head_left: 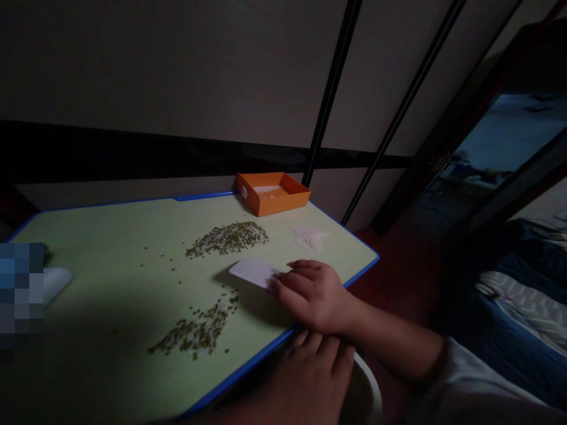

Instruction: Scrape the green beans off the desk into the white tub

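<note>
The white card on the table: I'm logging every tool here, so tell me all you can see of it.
The white card is a thin, flat, plain white piece with rounded corners, likely plastic. It lies tilted on the green table, between two heaps of small green grains. The right hand rests on its near right end, fingertips covering that edge. Its far left corner points toward the upper grain heap without touching it.
</note>
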Motion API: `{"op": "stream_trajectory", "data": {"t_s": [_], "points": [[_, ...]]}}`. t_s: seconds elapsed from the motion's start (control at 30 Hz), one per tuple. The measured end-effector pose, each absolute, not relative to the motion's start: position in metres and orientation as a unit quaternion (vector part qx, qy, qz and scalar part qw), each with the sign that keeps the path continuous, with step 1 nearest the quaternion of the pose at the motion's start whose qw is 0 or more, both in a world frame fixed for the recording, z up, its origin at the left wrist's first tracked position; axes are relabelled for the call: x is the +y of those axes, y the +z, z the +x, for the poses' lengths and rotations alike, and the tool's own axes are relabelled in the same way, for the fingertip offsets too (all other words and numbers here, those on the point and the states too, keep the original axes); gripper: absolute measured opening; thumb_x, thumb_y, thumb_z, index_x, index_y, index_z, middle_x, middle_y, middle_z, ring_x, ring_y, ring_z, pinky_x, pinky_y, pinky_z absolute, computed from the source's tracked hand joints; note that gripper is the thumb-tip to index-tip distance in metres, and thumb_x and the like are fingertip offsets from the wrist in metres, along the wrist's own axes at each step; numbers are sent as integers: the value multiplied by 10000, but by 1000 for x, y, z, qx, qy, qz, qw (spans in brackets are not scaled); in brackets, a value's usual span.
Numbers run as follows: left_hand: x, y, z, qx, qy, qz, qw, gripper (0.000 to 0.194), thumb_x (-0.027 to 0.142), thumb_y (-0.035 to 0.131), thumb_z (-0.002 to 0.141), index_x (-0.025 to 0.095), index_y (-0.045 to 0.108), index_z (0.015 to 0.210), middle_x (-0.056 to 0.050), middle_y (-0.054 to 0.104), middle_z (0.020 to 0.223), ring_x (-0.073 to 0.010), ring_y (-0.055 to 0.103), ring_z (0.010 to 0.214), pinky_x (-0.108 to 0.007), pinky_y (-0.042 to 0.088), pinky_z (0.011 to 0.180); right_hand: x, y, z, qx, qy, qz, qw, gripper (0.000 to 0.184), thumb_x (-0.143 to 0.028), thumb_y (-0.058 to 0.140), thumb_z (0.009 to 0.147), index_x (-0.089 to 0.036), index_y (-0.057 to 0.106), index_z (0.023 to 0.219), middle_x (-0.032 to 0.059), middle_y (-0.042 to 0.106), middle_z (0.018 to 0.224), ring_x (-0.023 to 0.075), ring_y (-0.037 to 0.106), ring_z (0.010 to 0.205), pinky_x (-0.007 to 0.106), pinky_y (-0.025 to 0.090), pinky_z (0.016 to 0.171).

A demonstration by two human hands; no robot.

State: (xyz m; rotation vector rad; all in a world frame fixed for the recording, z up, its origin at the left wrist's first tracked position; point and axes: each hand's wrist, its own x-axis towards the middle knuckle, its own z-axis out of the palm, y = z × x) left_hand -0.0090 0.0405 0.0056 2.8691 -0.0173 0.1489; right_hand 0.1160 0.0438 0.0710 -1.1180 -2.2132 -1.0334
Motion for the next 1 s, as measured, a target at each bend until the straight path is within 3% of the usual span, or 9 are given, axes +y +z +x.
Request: {"op": "stream_trajectory", "data": {"t_s": [0.2,0.37,0.8,1.0], "points": [[42,7,-11,-12,52,989,134,566,464,275,901,204,367,1395,-111,594,1282,-275,566,1136,-402,478,960,55,71,110,-790,-387,-448,157,177,-117,453,921,-134,623,874,23,659,626,128,542,464,303,531,559],[41,9,-12,-7,51,990,132,562,456,311,895,206,368,1395,-108,597,1277,-275,568,1132,-401,481,958,57,68,109,-773,-386,-480,151,142,-131,482,893,-130,622,868,17,628,598,145,535,451,308,468,494],[43,7,-11,-26,50,992,117,583,462,289,895,193,358,1408,-146,563,1338,-309,550,1210,-450,471,1021,53,56,123,-737,-379,-551,96,115,-136,514,879,-139,616,933,36,680,663,156,575,516,316,398,528],[47,8,-12,-50,54,992,103,622,444,272,907,182,204,1467,-176,410,1474,-345,414,1362,-474,418,1089,59,58,135,-699,-348,-622,56,137,-149,512,893,-169,647,894,29,685,642,166,580,507,315,354,546]]}}
